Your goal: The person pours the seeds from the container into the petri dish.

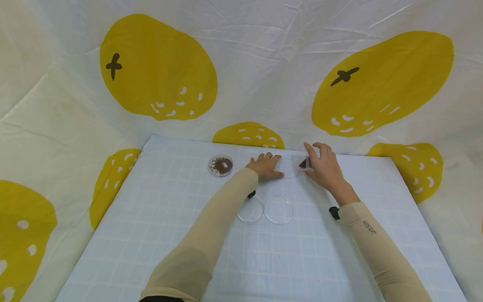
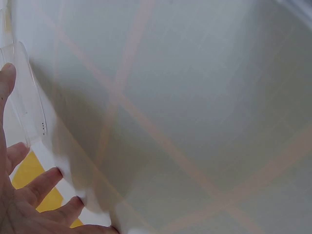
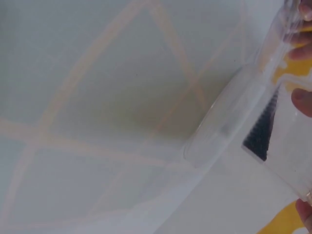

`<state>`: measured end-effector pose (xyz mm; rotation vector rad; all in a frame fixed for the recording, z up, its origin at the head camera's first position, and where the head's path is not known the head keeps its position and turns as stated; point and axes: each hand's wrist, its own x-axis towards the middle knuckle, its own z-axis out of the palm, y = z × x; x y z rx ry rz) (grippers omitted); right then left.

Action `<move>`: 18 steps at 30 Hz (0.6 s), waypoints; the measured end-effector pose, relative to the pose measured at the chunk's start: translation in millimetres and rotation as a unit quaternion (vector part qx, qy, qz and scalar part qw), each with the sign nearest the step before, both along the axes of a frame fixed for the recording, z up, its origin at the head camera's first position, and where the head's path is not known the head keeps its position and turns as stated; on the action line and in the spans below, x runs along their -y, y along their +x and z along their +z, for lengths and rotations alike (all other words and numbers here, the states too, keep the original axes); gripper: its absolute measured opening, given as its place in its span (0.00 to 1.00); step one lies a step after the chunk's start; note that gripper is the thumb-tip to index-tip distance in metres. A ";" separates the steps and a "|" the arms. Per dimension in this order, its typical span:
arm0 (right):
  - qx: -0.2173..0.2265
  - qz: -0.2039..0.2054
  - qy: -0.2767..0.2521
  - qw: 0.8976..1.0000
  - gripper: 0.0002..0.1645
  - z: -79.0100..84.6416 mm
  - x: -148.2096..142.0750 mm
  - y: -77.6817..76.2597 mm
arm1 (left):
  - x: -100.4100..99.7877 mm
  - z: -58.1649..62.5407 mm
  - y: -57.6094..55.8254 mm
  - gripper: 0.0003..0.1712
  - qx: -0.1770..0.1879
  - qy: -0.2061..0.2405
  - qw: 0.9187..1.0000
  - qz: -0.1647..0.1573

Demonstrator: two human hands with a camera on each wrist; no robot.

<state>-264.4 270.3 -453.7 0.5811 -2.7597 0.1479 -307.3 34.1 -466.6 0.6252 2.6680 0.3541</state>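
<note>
My left hand (image 1: 264, 166), fingers spread, holds the left side of a clear round petri dish (image 1: 289, 168) between thumb and forefinger. In the left wrist view, the thumb and a fingertip touch the edge of that dish (image 2: 31, 97). Just right of it, my right hand (image 1: 324, 167) grips a small clear box (image 1: 307, 162) between thumb and fingers. The box is tilted toward the dish, and dark brown granules (image 3: 263, 131) lie in its lower corner. No granules can be made out in the dish (image 3: 219, 122).
A petri dish of brown granules (image 1: 221, 165) stands to the left, its contents unevenly spread. Two clear round lids or dishes (image 1: 279, 223) lie side by side nearer me, one partly behind the left forearm. A patterned cloth (image 1: 264, 75) hangs behind the table (image 1: 294, 260).
</note>
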 end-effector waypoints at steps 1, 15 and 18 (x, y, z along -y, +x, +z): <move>-0.003 0.002 0.001 1.000 0.60 0.1 0.2 -0.1 | 0.1 -0.2 -0.1 0.46 -0.001 0.000 1.000 -0.001; -0.025 0.014 0.013 1.000 0.60 -1.2 2.0 -1.6 | -1.0 -6.9 -4.7 0.47 -0.004 -0.013 1.000 -0.001; -0.023 0.013 0.013 1.000 0.60 -0.9 2.9 -1.8 | -1.2 -8.2 -6.2 0.47 0.000 -0.013 1.000 0.000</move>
